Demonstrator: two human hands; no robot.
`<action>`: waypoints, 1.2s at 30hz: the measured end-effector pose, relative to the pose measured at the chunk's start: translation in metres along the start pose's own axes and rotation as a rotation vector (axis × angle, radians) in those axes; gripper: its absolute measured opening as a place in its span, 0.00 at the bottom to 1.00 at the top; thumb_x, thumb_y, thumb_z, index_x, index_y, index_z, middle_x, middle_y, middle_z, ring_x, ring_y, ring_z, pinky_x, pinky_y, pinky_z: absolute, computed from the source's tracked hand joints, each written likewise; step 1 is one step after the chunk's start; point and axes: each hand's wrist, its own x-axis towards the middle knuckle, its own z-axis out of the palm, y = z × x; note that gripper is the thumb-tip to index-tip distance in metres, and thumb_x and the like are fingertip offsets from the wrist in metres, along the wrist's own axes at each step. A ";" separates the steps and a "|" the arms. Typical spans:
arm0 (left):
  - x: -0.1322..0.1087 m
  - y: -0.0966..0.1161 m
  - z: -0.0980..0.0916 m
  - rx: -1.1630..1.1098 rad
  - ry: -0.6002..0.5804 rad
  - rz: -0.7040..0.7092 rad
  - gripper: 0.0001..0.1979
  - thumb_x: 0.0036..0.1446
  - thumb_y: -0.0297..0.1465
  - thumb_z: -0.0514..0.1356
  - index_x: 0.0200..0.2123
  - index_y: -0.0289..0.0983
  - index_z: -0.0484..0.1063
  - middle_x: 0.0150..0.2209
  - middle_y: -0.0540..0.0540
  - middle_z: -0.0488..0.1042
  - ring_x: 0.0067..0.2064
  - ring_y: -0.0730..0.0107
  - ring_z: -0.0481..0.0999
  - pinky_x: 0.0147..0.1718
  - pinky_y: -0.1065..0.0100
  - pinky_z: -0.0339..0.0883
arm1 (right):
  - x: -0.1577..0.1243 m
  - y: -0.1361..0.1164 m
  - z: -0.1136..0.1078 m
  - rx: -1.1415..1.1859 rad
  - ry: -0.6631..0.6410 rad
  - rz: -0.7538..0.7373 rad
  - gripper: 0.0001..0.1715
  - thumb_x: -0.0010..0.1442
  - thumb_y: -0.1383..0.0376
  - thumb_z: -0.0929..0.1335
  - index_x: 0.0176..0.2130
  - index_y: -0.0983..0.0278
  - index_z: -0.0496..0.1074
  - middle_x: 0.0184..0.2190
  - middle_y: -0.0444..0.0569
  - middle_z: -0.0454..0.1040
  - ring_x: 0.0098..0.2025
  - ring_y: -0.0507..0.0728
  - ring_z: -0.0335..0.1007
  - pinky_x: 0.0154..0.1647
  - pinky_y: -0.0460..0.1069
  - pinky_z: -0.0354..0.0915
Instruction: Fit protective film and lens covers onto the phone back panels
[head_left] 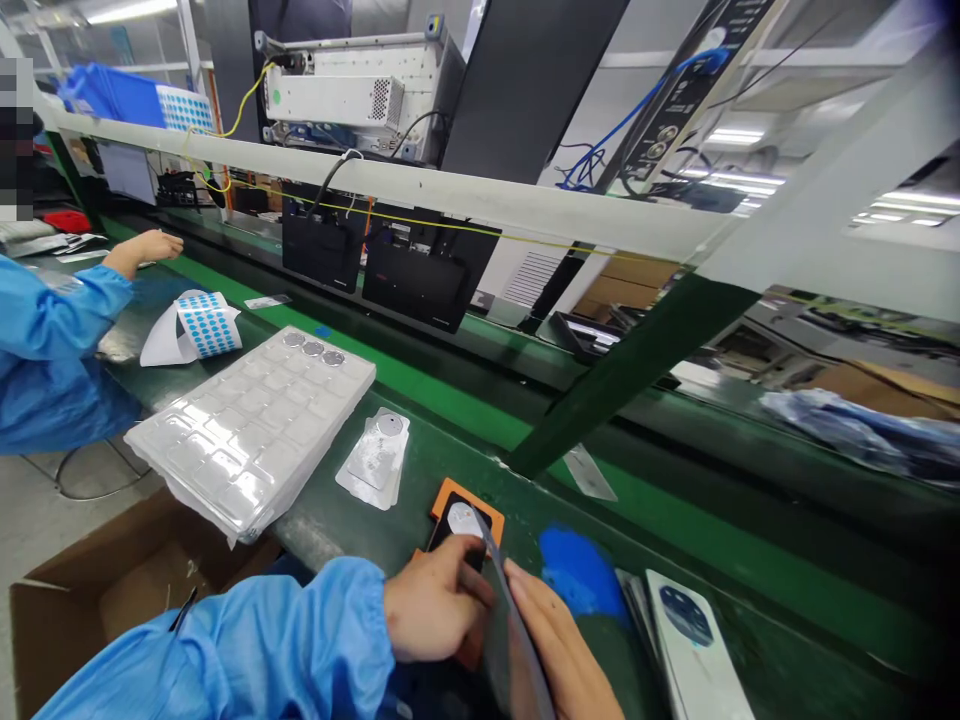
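Note:
My right hand (pixel 559 640) holds a thin grey panel (pixel 510 630), which looks like a phone back cover, tilted nearly edge-on. Its fingers lie along the panel's right face. My left hand (pixel 439 597) is on the other side, fingers curled beside the panel and over an orange fixture (pixel 495 525) with a dark insert. What those fingers grip, if anything, is hidden. A round whitish part (pixel 463 518) shows at the fixture's top, by the panel's upper end. To the right lies a pale phone back cover (pixel 697 645) with a dark round camera area, beside thin dark panels (pixel 637 610).
Left of my hands are clear stacked sheets (pixel 373 460) and a plastic blister tray (pixel 262 430) with camera rings. A blue patch (pixel 581 570) lies right. A green post (pixel 600 390) rises behind. Another person's hand (pixel 146 250) is near a sticker roll (pixel 206 325); a cardboard box (pixel 142 570) stands below.

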 end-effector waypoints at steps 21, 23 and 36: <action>-0.001 -0.028 -0.059 0.657 0.336 0.290 0.14 0.52 0.21 0.55 0.42 0.39 0.70 0.43 0.46 0.73 0.45 0.64 0.72 0.46 0.62 0.66 | 0.037 0.043 0.028 -0.408 -0.340 -0.164 0.29 0.59 0.73 0.59 0.57 0.66 0.71 0.56 0.57 0.73 0.58 0.61 0.68 0.55 0.57 0.63; -0.002 -0.029 -0.059 0.648 0.332 0.290 0.14 0.52 0.22 0.55 0.41 0.39 0.70 0.42 0.46 0.73 0.45 0.64 0.72 0.46 0.62 0.66 | 0.038 0.043 0.030 -0.398 -0.360 -0.148 0.29 0.59 0.73 0.60 0.57 0.66 0.71 0.56 0.57 0.73 0.58 0.61 0.68 0.56 0.57 0.63; 0.010 -0.010 -0.059 0.710 0.304 0.426 0.14 0.53 0.20 0.54 0.41 0.39 0.70 0.45 0.44 0.73 0.49 0.62 0.71 0.52 0.60 0.64 | 0.057 0.028 0.022 -0.317 -0.543 -0.010 0.31 0.56 0.74 0.60 0.56 0.65 0.72 0.58 0.58 0.71 0.60 0.62 0.67 0.58 0.59 0.62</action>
